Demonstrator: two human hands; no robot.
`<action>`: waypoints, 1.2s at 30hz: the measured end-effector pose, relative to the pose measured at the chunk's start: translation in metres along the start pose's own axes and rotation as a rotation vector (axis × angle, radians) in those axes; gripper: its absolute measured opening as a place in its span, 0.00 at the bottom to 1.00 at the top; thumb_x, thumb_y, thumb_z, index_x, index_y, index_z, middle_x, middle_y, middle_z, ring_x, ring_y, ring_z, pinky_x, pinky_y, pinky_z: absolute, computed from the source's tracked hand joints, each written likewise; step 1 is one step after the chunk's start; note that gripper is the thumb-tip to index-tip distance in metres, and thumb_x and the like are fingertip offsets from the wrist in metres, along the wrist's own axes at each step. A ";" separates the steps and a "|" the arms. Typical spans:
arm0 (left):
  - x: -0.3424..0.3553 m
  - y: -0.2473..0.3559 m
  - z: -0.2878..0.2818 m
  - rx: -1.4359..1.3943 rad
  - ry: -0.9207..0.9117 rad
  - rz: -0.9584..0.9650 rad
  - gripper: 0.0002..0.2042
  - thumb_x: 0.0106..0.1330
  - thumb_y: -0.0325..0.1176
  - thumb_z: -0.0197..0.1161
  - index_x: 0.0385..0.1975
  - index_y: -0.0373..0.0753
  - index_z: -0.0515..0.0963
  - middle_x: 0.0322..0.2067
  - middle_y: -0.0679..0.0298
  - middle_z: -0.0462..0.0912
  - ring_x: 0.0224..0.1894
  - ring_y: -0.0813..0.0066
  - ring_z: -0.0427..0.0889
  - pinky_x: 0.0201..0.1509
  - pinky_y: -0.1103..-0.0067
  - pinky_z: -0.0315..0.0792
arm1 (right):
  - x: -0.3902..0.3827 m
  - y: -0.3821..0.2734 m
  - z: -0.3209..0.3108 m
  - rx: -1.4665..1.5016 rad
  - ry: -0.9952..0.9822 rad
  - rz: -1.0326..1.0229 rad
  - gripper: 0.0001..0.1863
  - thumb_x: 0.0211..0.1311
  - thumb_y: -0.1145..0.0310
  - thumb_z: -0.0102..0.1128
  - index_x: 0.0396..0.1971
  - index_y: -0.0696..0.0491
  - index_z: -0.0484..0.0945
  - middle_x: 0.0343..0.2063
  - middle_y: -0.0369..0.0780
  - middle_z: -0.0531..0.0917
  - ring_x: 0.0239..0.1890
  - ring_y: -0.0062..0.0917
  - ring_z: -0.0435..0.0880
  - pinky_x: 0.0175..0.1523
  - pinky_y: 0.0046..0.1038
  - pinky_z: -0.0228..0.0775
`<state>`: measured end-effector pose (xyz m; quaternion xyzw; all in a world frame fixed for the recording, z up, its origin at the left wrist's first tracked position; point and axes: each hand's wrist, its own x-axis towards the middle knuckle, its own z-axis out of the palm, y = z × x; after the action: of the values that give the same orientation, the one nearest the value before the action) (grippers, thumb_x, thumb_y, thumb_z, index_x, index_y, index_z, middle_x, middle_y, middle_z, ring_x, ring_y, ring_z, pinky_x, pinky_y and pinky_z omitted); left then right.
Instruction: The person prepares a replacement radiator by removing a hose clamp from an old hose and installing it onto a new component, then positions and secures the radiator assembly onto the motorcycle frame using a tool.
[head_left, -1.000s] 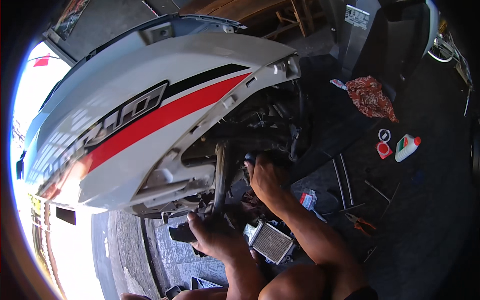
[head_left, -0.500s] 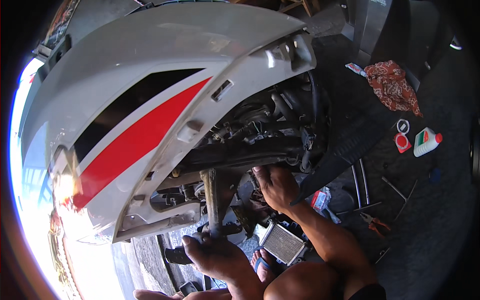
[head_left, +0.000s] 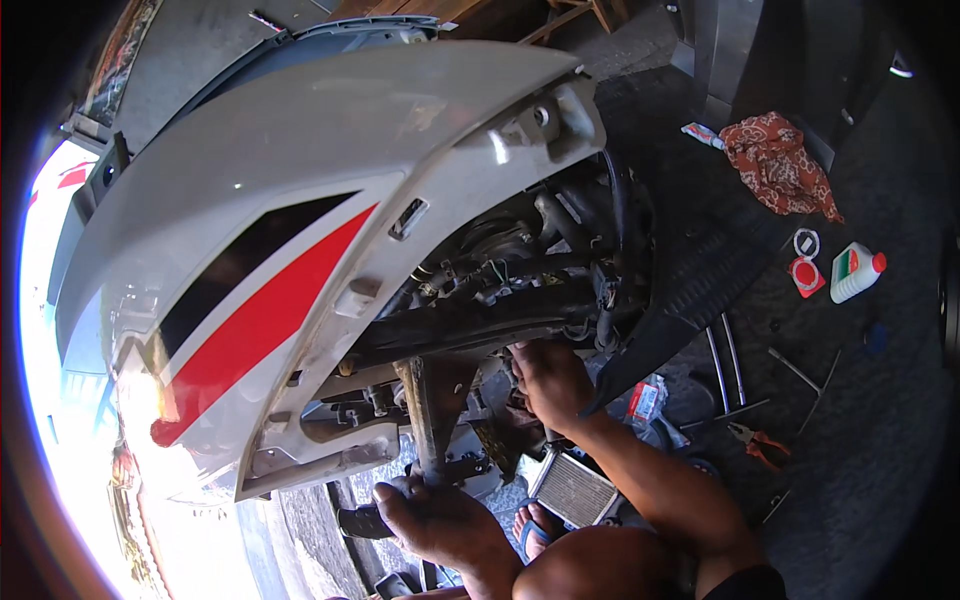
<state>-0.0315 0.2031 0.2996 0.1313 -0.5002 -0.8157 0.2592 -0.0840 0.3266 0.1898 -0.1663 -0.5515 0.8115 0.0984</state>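
Note:
My left hand is closed on a dark cylindrical part near the lower end of a worn metal tube. My right hand reaches under the dark frame and hoses, fingers curled on something that is too hidden to make out. Above them is the white body panel of a vehicle, with red and black stripes and exposed fittings along its inner edge. A black plastic panel hangs just right of my right hand. A radiator lies below, beside my sandalled foot.
On the dark floor at right lie a patterned cloth, a white bottle, small packs, T-handled wrenches, orange-handled pliers and a plastic bag. A wooden bench stands behind; bright daylight comes from the left.
My view has shifted, bringing more of the engine compartment into sight. My right hand's fingers sit farther under the frame, more hidden than earlier. My left hand stays closed on the dark part.

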 end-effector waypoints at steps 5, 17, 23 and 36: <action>0.006 0.002 -0.010 -0.042 -0.168 -0.063 0.13 0.68 0.44 0.62 0.31 0.41 0.75 0.25 0.65 0.77 0.31 0.74 0.78 0.41 0.76 0.71 | 0.006 -0.006 0.010 -0.675 0.203 -0.168 0.21 0.73 0.53 0.47 0.34 0.57 0.78 0.26 0.44 0.81 0.30 0.38 0.80 0.40 0.37 0.73; 0.016 -0.007 -0.011 0.016 -0.019 -0.013 0.16 0.69 0.47 0.58 0.35 0.37 0.75 0.25 0.62 0.79 0.31 0.73 0.80 0.34 0.76 0.71 | -0.002 -0.020 0.010 0.373 0.011 0.380 0.24 0.68 0.42 0.53 0.24 0.48 0.71 0.14 0.27 0.69 0.11 0.12 0.65 0.17 0.23 0.61; -0.003 -0.003 0.013 0.012 0.069 0.003 0.16 0.68 0.48 0.59 0.34 0.40 0.72 0.23 0.70 0.68 0.26 0.77 0.71 0.32 0.79 0.66 | 0.006 0.010 -0.008 1.007 -0.553 0.438 0.26 0.66 0.37 0.53 0.24 0.45 0.69 0.13 0.25 0.59 0.13 0.10 0.59 0.20 0.18 0.59; 0.012 0.005 -0.032 1.698 -0.190 0.920 0.26 0.60 0.36 0.70 0.53 0.26 0.73 0.34 0.54 0.82 0.35 0.61 0.82 0.39 0.70 0.78 | 0.014 0.029 -0.006 1.561 -0.926 0.469 0.18 0.72 0.50 0.51 0.28 0.48 0.69 0.15 0.25 0.59 0.13 0.08 0.57 0.20 0.15 0.59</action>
<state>-0.0248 0.1711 0.2897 -0.0002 -0.9439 -0.0089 0.3302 -0.0940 0.3263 0.1585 0.1795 0.2127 0.9365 -0.2132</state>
